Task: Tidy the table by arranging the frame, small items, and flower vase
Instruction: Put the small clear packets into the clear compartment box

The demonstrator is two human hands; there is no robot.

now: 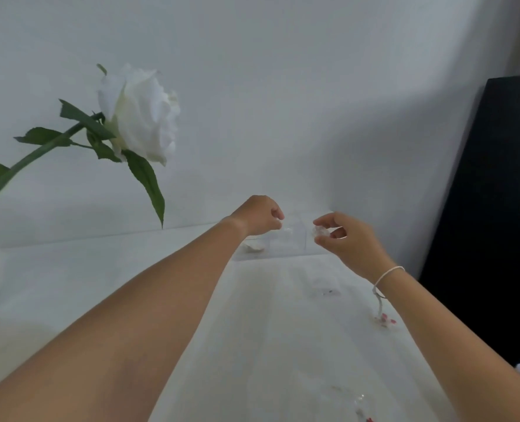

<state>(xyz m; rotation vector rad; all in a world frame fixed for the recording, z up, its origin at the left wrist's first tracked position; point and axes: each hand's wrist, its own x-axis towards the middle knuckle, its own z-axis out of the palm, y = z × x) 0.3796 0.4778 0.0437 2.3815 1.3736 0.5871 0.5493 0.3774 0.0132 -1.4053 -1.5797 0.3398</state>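
Both hands over a clear compartment box (pixel 278 243) at the worktop's (pixel 252 330) far edge by the wall. Left hand (pixel 257 215) curled shut above it, contents can't tell. Right hand (pixel 345 239) pinching a small clear piece (pixel 319 231). White rose (pixel 143 114) way off left of the box.

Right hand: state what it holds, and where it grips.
The right hand pinches a small pale translucent item between thumb and fingertips, above the clear box; its identity cannot be told.
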